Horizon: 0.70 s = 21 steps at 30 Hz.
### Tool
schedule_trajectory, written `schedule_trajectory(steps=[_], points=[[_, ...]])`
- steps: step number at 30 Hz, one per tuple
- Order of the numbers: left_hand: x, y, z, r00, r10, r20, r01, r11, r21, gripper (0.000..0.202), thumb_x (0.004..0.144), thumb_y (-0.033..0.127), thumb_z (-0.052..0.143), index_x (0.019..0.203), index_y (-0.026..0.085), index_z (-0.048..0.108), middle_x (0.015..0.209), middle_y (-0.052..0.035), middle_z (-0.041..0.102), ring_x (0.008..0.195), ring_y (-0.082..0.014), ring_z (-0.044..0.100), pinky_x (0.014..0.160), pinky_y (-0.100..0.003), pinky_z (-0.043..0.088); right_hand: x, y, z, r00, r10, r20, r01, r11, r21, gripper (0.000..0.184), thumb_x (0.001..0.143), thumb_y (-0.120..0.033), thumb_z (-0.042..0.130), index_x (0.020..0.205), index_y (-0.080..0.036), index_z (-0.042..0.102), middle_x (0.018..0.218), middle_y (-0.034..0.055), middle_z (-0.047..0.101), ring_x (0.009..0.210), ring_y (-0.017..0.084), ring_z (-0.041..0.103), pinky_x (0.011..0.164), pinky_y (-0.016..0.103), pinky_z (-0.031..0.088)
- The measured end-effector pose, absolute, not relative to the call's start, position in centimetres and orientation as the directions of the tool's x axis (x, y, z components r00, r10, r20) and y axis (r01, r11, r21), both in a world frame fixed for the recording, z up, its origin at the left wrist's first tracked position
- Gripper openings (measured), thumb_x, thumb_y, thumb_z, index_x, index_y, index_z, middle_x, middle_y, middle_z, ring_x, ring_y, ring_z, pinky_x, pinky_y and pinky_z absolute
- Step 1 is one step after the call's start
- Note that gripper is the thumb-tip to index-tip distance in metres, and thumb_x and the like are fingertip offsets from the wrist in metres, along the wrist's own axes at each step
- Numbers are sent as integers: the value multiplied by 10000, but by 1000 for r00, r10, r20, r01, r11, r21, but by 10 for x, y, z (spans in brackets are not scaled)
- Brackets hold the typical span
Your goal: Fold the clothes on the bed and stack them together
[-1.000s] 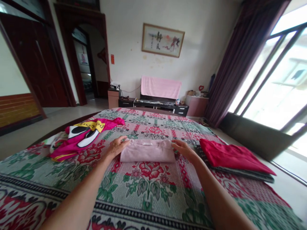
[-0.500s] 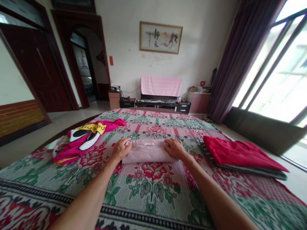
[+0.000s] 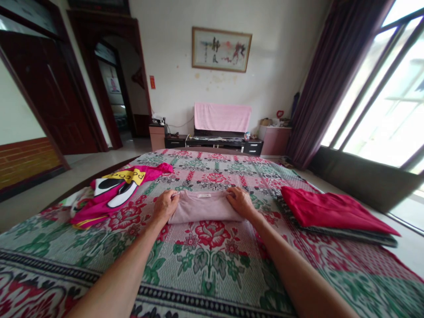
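A pale pink shirt (image 3: 205, 209), folded into a flat oblong, lies in front of me on the flowered bedspread (image 3: 212, 274). Its neckline faces away from me, with a small white label at the collar. My left hand (image 3: 166, 205) is closed on the shirt's far left corner, fingers curled over the edge. At the far right corner, my right hand (image 3: 239, 201) grips the cloth in the same way, its fingertips partly hidden.
To the left lies a crumpled magenta garment (image 3: 115, 192) with yellow and white print. On the right is a folded stack with a red garment (image 3: 331, 212) above darker cloth (image 3: 351, 235). Beyond the bed stands a black cabinet (image 3: 212, 143) below a pink cloth (image 3: 222, 117).
Both hands have shifted very slightly away from me, and the shirt's near edge sits a little farther off. The other garments lie as before.
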<state>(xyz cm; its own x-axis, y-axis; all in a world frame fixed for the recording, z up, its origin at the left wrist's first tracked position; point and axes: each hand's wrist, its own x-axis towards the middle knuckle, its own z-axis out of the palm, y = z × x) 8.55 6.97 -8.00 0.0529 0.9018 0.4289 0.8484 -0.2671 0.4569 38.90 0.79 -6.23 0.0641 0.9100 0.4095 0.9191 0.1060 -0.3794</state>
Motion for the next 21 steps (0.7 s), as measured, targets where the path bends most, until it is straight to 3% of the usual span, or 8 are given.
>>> schedule_trajectory(steps=[6,11,14,18,21], points=[[89,68,-78,-20,929,369,850,-178,495,338,788,337,562,1085,210,662,1054,-69,702,983,-198,638,881,-258,466,395,7,-71,308,892,331,891,-149,-428,527,797,-471,595,1229,-169,598,1206,133,619,1087,235,583,924,307,411],[83,61,-66,-100,933,346,830,-113,546,450,778,396,572,1165,174,635,1078,-96,703,1008,-218,636,887,-273,458,404,-5,-58,303,921,245,880,-172,-443,364,849,-453,504,932,-180,730,937,86,712,889,197,640,750,236,429],[71,59,-60,-103,957,273,830,-69,553,402,810,469,491,981,175,705,948,-93,730,936,-229,657,784,-270,471,410,-17,-45,288,951,111,849,-200,-489,305,820,-389,514,746,-182,725,681,26,678,691,154,613,591,208,377],[59,56,-56,8,1000,30,873,-22,488,440,788,521,457,586,189,664,569,-75,651,677,-231,655,557,-268,413,412,-25,-38,246,969,12,841,-207,-499,344,797,-373,517,544,-175,641,472,-8,542,535,125,524,498,210,312],[64,49,-53,16,1000,-18,893,-6,451,365,746,460,506,518,205,634,513,-75,625,645,-231,647,530,-266,388,406,-23,-42,247,969,14,876,-217,-431,381,793,-388,515,483,-190,610,427,1,498,523,137,522,490,225,300]])
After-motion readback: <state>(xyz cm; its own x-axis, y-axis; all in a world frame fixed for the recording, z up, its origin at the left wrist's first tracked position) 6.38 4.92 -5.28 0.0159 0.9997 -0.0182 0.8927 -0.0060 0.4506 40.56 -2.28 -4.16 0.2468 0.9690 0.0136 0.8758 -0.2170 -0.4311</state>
